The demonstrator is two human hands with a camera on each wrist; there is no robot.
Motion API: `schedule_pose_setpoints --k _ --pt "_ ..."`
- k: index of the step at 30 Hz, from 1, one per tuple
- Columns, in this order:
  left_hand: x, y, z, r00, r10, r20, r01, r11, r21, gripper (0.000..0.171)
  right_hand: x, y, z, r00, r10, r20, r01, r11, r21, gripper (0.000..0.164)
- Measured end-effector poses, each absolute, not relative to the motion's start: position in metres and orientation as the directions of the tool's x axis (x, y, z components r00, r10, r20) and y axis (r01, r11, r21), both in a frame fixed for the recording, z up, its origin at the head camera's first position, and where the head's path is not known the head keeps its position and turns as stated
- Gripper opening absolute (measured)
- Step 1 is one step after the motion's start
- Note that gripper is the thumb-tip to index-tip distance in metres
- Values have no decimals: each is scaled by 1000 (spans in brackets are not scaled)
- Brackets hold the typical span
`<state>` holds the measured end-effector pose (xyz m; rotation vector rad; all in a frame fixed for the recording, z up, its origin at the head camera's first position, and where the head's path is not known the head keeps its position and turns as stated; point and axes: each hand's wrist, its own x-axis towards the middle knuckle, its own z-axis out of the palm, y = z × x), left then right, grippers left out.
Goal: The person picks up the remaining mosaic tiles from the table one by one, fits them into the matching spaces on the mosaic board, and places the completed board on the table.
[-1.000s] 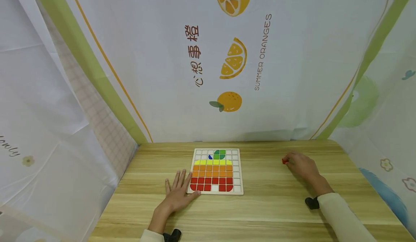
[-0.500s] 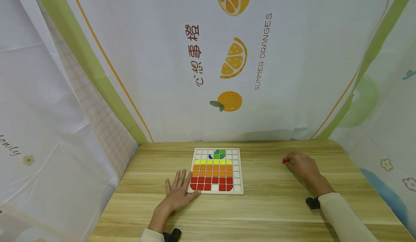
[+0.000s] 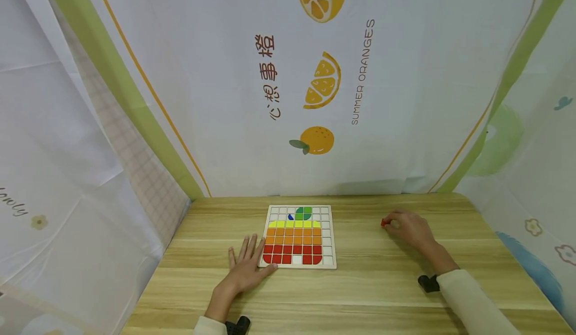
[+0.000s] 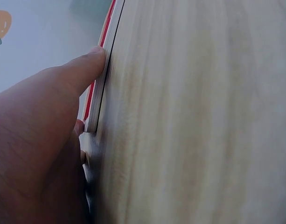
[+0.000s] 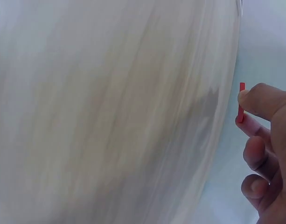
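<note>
A square wooden puzzle board lies flat on the table, its grid filled with red, orange, yellow, green and blue tiles. One cell in the bottom red row shows white. My left hand is spread beside the board's lower left corner, its thumb on the front edge. Off to the right, my right hand pinches a thin red tile between thumb and index finger. In the right wrist view that tile is edge-on and above the tabletop, and the other fingers are curled loosely.
The light wooden table ends at the back against a white curtain printed with oranges. More cloth hangs along both sides. A black wrist camera is strapped at the right wrist and another black camera at the left.
My right hand has moved a little to the left with the red tile between its fingers. The left hand and the puzzle board stay where they were.
</note>
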<state>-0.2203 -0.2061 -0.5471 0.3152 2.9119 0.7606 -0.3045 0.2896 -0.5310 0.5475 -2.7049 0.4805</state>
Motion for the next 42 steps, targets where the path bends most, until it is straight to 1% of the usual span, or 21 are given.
schedule_pose_setpoints --k 5,9,17,28,31,36,42 --pt "-221 -206 -546 -971 220 -90 153 867 475 93 -302 275 -530 -818 -344 462 -474 857 -202 10" --pt "-220 -206 -546 -971 219 -95 149 868 474 92 -301 265 -531 -776 -370 512 -519 835 -183 13" --pt "-221 -207 -548 -972 215 -90 148 868 475 93 -300 248 -529 -743 -399 536 -556 815 -163 16" --pt "-220 -206 -547 -972 216 -90 147 863 483 93 -296 226 -522 -643 -459 614 -643 759 -106 18" --pt "-221 -207 -548 -972 217 -88 149 862 485 93 -294 219 -520 -639 -465 613 -644 759 -96 17" --pt "-221 -207 -549 -973 223 -68 162 857 490 93 -289 205 -514 -666 -473 577 -643 756 -123 15" --pt "-222 -207 -552 -972 231 -38 181 843 507 93 -284 191 -509 -649 -502 572 -664 741 -102 15"
